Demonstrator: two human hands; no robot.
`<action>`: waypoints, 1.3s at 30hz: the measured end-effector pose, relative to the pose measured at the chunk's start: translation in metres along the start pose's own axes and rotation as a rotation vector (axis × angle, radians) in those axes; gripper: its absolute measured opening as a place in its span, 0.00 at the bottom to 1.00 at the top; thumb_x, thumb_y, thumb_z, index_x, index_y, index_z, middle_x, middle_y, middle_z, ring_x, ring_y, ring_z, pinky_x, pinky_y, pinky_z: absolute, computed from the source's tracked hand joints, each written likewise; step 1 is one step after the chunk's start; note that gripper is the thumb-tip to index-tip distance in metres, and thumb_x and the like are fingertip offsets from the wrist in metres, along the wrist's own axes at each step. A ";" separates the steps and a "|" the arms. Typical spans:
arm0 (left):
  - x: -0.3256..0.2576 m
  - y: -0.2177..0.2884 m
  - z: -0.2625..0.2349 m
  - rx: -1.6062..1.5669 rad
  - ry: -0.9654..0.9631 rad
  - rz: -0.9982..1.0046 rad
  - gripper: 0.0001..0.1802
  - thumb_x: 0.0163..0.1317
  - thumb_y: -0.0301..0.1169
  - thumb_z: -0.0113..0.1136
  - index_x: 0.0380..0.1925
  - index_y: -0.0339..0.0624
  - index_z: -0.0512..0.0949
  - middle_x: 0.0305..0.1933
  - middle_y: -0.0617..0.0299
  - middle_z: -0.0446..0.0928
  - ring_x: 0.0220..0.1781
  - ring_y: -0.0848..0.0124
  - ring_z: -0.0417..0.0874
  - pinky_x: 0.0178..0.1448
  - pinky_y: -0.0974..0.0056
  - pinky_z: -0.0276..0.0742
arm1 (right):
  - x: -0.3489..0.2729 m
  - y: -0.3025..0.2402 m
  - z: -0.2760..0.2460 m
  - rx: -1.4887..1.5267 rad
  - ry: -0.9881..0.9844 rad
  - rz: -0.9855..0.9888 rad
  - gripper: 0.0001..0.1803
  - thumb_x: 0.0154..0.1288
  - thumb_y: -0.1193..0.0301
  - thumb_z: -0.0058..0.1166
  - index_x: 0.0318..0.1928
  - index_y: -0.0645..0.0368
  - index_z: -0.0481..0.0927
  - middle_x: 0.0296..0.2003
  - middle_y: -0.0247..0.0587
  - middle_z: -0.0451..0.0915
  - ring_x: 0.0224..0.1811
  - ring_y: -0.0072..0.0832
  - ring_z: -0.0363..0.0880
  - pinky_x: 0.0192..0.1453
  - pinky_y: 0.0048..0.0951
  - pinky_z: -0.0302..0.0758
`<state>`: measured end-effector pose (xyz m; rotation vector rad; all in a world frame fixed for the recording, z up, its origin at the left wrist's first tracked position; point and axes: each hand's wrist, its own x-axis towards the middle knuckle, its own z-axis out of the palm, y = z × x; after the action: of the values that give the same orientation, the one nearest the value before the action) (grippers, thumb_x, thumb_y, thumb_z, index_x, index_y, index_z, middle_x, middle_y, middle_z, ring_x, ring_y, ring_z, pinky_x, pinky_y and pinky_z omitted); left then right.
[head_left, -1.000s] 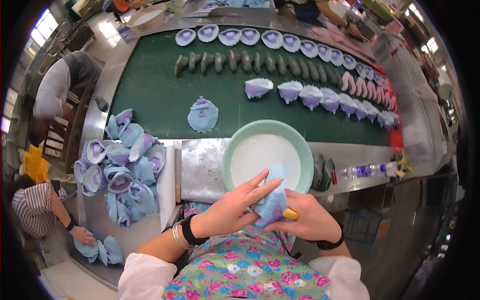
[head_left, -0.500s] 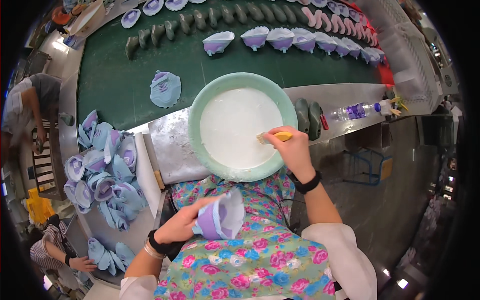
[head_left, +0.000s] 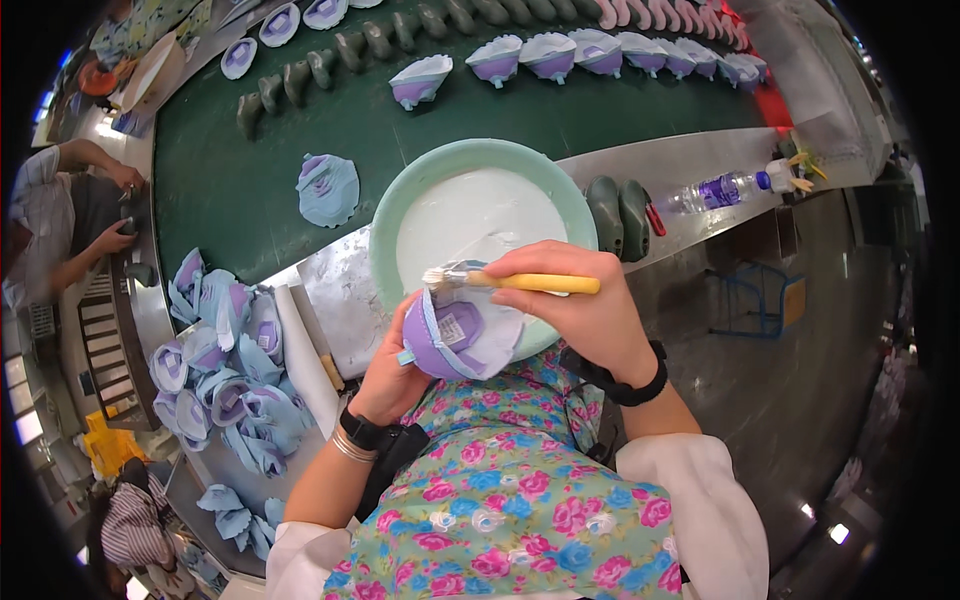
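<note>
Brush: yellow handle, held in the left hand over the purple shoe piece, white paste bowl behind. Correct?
Not quite. The head view shows the brush in the right hand; the left hand holds the purple shoe piece. The bowl of white paste is behind.

Shoe factory floor, green conveyor belt point(head_left: 300, 150) carrying rows of shoe lasts point(head_left: 330, 62) and purple uppers point(head_left: 545, 55), heaped uppers point(head_left: 225, 370) alongside, probably a gluing station

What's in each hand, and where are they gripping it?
Left hand cups a purple-and-blue shoe upper from beneath; right hand grips a yellow-handled brush along its handle.
</note>
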<state>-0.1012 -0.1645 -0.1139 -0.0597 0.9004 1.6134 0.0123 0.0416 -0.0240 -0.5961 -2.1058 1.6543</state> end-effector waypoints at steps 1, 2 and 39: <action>0.001 -0.001 0.004 -0.022 0.000 -0.010 0.34 0.64 0.28 0.56 0.68 0.54 0.56 0.67 0.63 0.63 0.67 0.67 0.67 0.67 0.56 0.69 | -0.001 -0.002 0.001 0.013 -0.020 -0.012 0.10 0.53 0.78 0.65 0.38 0.62 0.84 0.34 0.42 0.84 0.35 0.28 0.83 0.39 0.24 0.76; 0.002 -0.001 0.006 -0.013 -0.010 -0.004 0.34 0.64 0.28 0.57 0.68 0.54 0.56 0.67 0.63 0.64 0.66 0.66 0.68 0.67 0.56 0.69 | -0.002 0.001 -0.002 -0.036 0.034 0.013 0.10 0.53 0.78 0.65 0.38 0.62 0.84 0.34 0.42 0.84 0.35 0.27 0.83 0.38 0.23 0.77; 0.016 -0.007 0.025 -0.075 0.102 -0.556 0.11 0.69 0.36 0.46 0.43 0.43 0.73 0.22 0.67 0.71 0.12 0.80 0.60 0.13 0.74 0.49 | -0.026 0.003 -0.034 -0.282 -0.017 0.248 0.06 0.53 0.75 0.64 0.28 0.64 0.81 0.20 0.38 0.81 0.21 0.19 0.78 0.27 0.21 0.73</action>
<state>-0.0889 -0.1379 -0.1080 -0.4122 0.8102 1.1295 0.0530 0.0551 -0.0210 -0.9684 -2.3776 1.4952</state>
